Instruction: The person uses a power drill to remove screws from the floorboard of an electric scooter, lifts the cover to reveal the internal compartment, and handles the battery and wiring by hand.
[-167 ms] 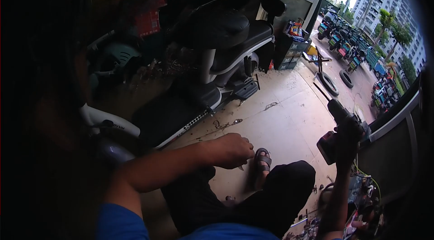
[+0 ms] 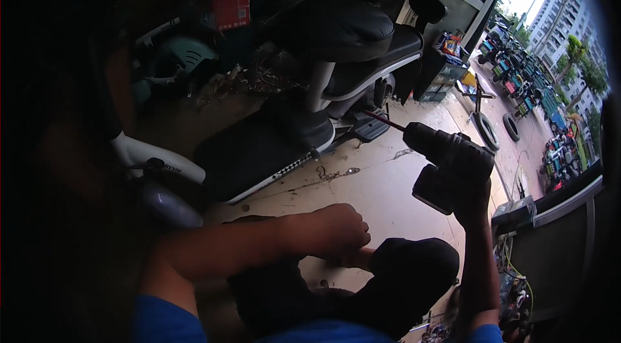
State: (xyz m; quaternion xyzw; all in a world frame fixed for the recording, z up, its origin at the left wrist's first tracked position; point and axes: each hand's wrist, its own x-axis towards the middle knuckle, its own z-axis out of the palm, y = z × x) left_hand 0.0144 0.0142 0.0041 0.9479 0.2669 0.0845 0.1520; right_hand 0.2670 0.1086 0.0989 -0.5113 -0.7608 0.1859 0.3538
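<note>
My right hand (image 2: 474,191) grips a black cordless drill (image 2: 446,155) by its handle, raised at the right. Its long thin bit (image 2: 386,120) points up and left toward the scooter. Over my thighs, my left hand (image 2: 339,230) is closed, its back toward me; whatever its fingers hold, if anything, is hidden. Ahead and left stands the electric scooter, with a black seat (image 2: 349,29), a dark footboard (image 2: 265,146) and a white front tube (image 2: 162,159). A black foot pedal (image 2: 370,128) sticks out beyond the footboard, and the bit's tip overlaps the scooter's side near it.
Pale floor tiles (image 2: 388,181) lie between me and the scooter, with small debris on them. Dark boxes (image 2: 443,78) stand by the door frame. Outside are loose tyres (image 2: 486,131) and a row of parked scooters (image 2: 517,75). Tools and cables (image 2: 517,278) clutter the right side.
My right hand has brought the drill leftward, and its bit now points more to the left. The view has shifted, so the scooter sits further right. My left hand stays closed.
</note>
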